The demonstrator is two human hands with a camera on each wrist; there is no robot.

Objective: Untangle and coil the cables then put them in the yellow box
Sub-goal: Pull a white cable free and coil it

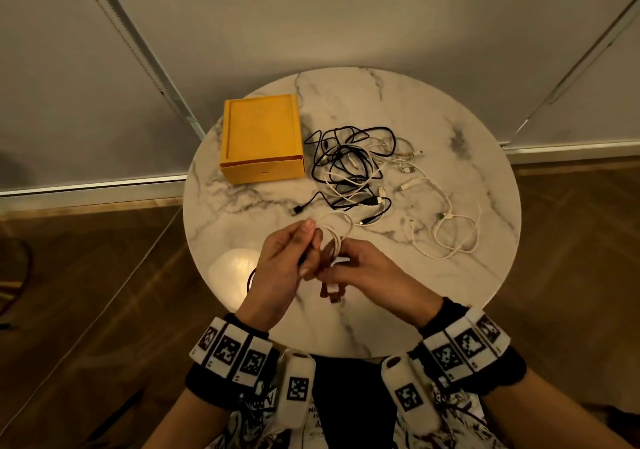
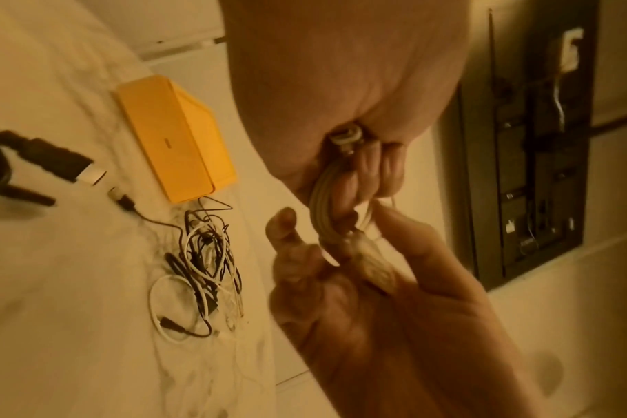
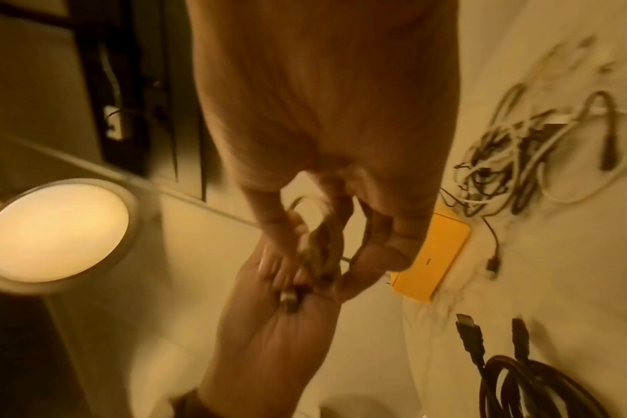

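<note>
Hands: left hand [image 1: 277,268] clamps the white cable [image 2: 322,206] coil, right hand [image 1: 367,268] pinches its loose end near the tabletop's [image 1: 450,130] front edge; recommend keeping loops even and tucking the end.

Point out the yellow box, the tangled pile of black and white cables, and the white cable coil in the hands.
Yellow rectangular box [image 1: 259,130]: head view, middle of its top face.
Tangled pile of black and white cables [image 1: 348,164]: head view, centre of the knot.
White cable coil [image 2: 324,203]: left wrist view, bundled strands between the fingers.
</note>
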